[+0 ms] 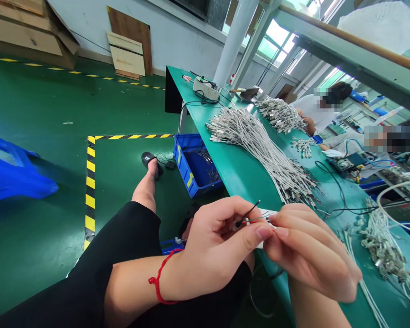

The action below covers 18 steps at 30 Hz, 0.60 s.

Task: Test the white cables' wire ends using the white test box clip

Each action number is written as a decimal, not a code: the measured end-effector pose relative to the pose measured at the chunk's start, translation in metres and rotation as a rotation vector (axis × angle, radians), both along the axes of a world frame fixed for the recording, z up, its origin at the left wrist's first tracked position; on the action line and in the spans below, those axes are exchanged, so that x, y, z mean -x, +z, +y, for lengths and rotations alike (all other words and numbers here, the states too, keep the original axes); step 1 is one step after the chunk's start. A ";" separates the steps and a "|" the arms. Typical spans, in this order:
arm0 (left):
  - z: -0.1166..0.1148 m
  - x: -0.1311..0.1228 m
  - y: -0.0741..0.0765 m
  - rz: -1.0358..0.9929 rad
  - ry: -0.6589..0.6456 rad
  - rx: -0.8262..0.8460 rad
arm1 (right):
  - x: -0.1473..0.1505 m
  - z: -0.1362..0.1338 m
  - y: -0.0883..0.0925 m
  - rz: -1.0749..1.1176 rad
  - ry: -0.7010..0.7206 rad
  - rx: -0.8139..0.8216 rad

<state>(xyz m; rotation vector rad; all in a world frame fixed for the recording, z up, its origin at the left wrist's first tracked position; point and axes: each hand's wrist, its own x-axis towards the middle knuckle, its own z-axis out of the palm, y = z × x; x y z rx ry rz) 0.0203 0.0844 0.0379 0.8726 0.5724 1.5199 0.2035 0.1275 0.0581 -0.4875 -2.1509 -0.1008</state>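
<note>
My left hand (222, 243), with a red cord bracelet (160, 278) at its wrist, is closed in a pinch on thin coloured wires (254, 219). Black, green and red strands show between its thumb and fingers, and the black one sticks up at an angle. Fingertips of my right hand (310, 250) meet the left thumb and pinch the same wires. Their far ends are hidden by the fingers. Something white lies partly hidden behind both hands. A large bundle of white cables (259, 146) lies on the green table (239, 173) beyond them.
A blue crate (191, 180) with dark wires inside stands on the floor left of the table. More cables (384, 246) lie at the right. Two people sit across the table, near another cable pile (282, 114). A blue plastic object (13, 168) is at far left.
</note>
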 end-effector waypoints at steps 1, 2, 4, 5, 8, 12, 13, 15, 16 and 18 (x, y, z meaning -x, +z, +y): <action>0.000 0.000 0.000 0.002 -0.002 -0.003 | 0.002 0.001 0.000 0.012 0.009 0.018; -0.001 0.000 0.000 0.004 -0.003 -0.005 | 0.004 0.001 0.000 0.027 0.015 0.040; -0.001 0.000 0.000 0.013 0.002 -0.007 | 0.008 0.001 0.000 0.064 0.029 0.081; -0.001 -0.001 0.000 0.020 0.006 -0.006 | 0.009 0.001 -0.001 0.083 0.036 0.098; -0.001 -0.001 0.000 0.039 0.017 -0.010 | 0.013 -0.001 -0.002 0.132 0.045 0.119; -0.001 0.000 -0.001 0.030 -0.003 -0.021 | 0.013 0.001 -0.003 0.166 0.069 0.096; -0.002 0.000 -0.001 0.026 -0.008 -0.021 | 0.012 0.003 -0.003 0.168 0.086 0.094; -0.002 0.001 -0.001 0.024 -0.016 -0.021 | 0.013 0.005 -0.003 0.187 0.123 0.097; -0.003 0.001 -0.001 0.022 -0.020 -0.020 | 0.014 0.006 -0.003 0.202 0.135 0.112; -0.003 0.001 -0.002 0.010 -0.029 -0.015 | 0.016 0.008 -0.003 0.243 0.161 0.160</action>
